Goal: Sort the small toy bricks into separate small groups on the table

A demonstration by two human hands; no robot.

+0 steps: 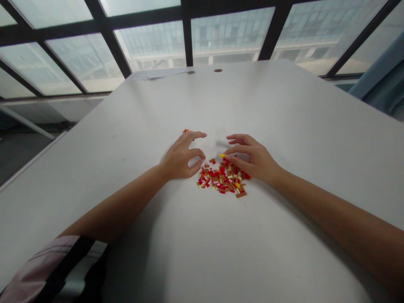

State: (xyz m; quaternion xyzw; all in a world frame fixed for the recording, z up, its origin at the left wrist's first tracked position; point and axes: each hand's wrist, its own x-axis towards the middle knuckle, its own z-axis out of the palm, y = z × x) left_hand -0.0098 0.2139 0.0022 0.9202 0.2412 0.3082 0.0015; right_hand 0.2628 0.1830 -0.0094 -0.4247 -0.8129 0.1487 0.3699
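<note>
A loose pile of small building bricks (222, 179), mostly red, brown and cream, lies on the white table between my hands. At its upper right, my right hand (251, 156) pinches a small yellow brick (222, 155) between thumb and forefinger, its other fingers stretched forward. My left hand (183, 155) rests at the pile's left edge. Its thumb and forefinger tips come together in a pinch while another finger reaches out; whatever may be between the tips is too small to tell. A few orange and red pieces (186, 131) lie just beyond the left hand, partly hidden by it.
The white table (202, 244) stretches to a row of dark-framed windows. Near its far edge are papers (158, 74) and two round dark spots (218, 70). A blue-grey curtain (383, 75) hangs at the right.
</note>
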